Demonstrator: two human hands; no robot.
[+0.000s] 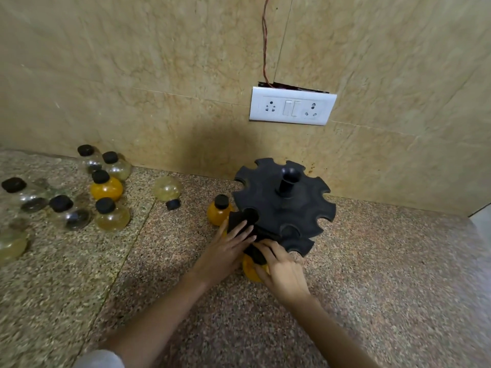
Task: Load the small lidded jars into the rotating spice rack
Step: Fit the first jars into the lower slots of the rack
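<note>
Head view: right hand's [285,272] curled fingers [271,248] are gripping an upright orange jar [249,269], black lid up; left hand's [225,248] straight fingers are resting on the black plastic rack [284,205].

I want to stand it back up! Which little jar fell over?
The pale yellow jar lying alone on the counter, left of the black rack. Its black lid points toward us; the jars nearby stand with lids on top.
</note>
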